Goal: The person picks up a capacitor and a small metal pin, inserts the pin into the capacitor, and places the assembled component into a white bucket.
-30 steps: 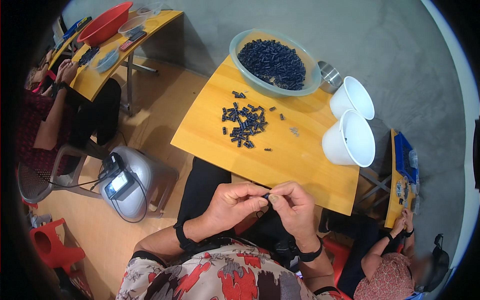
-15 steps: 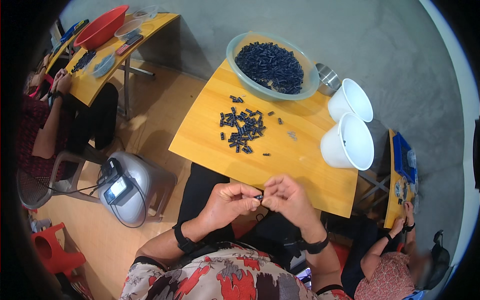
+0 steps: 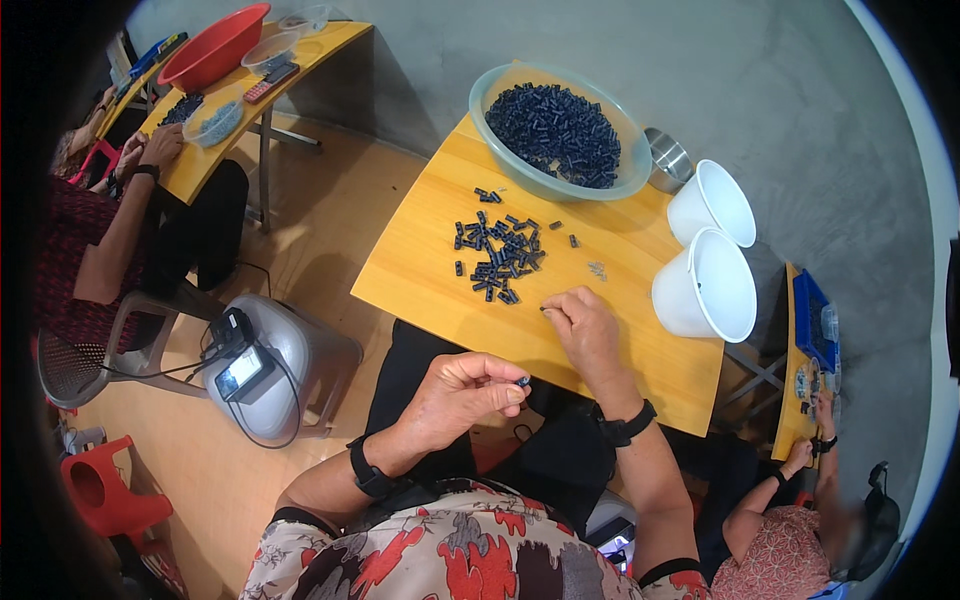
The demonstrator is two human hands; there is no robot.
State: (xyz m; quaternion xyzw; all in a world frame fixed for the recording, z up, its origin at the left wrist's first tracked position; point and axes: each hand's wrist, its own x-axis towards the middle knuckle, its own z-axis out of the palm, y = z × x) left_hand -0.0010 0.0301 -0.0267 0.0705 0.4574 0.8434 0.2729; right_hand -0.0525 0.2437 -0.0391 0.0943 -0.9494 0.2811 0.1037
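Note:
My left hand [image 3: 455, 400] is closed in a pinch, thumb against forefinger, in front of the table's near edge. At its fingertips sticks out a small black plastic part [image 3: 523, 381]. Over the near part of the yellow table [image 3: 420, 290], my right hand [image 3: 585, 330] has its fingertips closed on a small dark piece [image 3: 545, 309]. Whether that piece is still touching the tabletop, I cannot tell. Beyond it lies a loose pile of short black plastic parts [image 3: 500, 250], with a few stray ones around it.
A wide basin [image 3: 490, 165] of black parts stands at the table's far side, beside a metal bowl [image 3: 670, 160]. Two white buckets [image 3: 715, 290] line the right edge. Small pale bits [image 3: 597, 271] lie near them. A grey stool [image 3: 270, 340] bears a device; other people sit at tables left and right.
My hands have parted. The right one moved away from the left, forward onto the table, to a small dark piece there. The left hand still holds its black part.

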